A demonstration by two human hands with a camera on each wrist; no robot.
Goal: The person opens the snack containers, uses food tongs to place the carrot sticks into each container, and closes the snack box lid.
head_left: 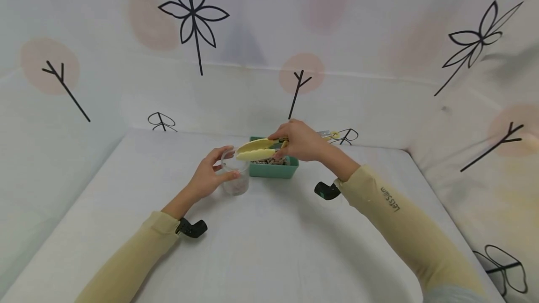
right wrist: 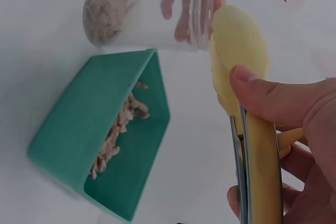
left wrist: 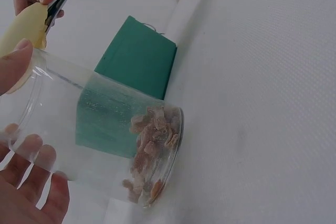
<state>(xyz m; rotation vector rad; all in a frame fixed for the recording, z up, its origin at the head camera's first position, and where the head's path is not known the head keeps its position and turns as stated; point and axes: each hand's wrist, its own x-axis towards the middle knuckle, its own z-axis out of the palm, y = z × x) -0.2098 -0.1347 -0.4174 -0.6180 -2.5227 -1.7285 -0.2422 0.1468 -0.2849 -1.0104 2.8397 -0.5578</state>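
Observation:
A clear jar (head_left: 236,183) stands on the white table, and my left hand (head_left: 209,172) grips it near the rim, thumb on one side and fingers on the other. Pale brown, shredded-looking pieces (left wrist: 152,148) lie at its bottom. My right hand (head_left: 302,140) holds yellow-headed tongs (head_left: 255,154) with metal arms, thumb along the upper arm. The tongs' heads are at the jar's mouth, close together; whether anything is between them is hidden. Just right of the jar is a green rectangular box (right wrist: 79,124) with similar pieces (right wrist: 116,137) inside.
White cloth covers the table (head_left: 261,247), and a patterned cloth wall (head_left: 236,102) rises behind it and at both sides. Dark wrist cameras stick out from the left cuff (head_left: 166,222) and right cuff (head_left: 353,181). The box stands near the table's back edge.

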